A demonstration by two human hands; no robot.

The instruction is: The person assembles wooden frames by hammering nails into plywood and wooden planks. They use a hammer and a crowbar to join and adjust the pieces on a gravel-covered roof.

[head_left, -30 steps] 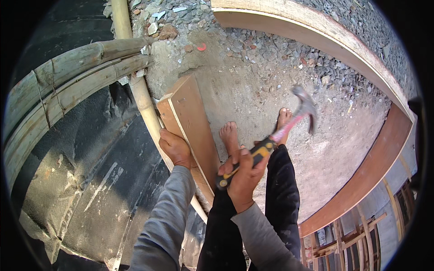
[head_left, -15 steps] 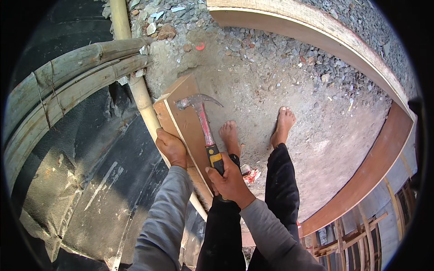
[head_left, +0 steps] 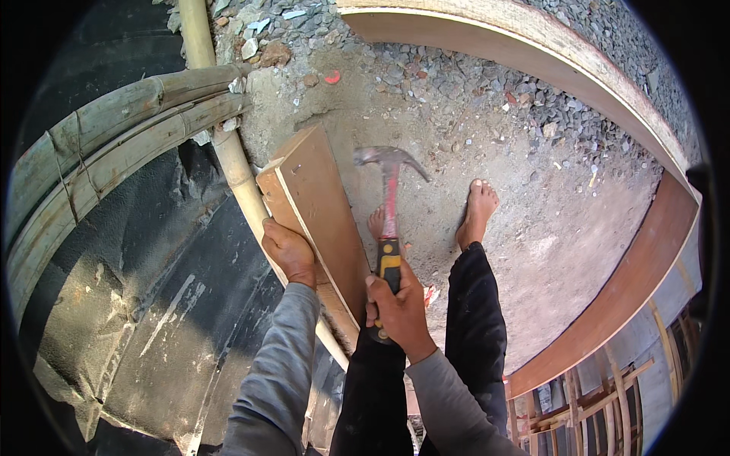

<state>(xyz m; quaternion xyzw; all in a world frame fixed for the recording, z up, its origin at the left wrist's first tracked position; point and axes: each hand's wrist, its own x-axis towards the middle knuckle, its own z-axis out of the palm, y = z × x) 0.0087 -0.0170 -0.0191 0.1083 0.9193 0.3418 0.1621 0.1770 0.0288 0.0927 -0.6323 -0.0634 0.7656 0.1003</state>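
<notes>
A rough concrete floor [head_left: 532, 251] fills the middle and right of the frame, dusty and pale. Grey gravel [head_left: 487, 83] and small stone chips lie scattered across its upper part, thickest toward the top centre. A small red shard [head_left: 333, 77] lies among them near the top. Two bare feet stand on the floor at centre, the clearer one [head_left: 477, 213] just right of middle. A wooden plank [head_left: 319, 220] sits slanted at centre left, its far end over the floor.

Left hand [head_left: 289, 252] clasped palm-down, right hand [head_left: 397, 308] fisted, fingers curled, both arms extended.
</notes>
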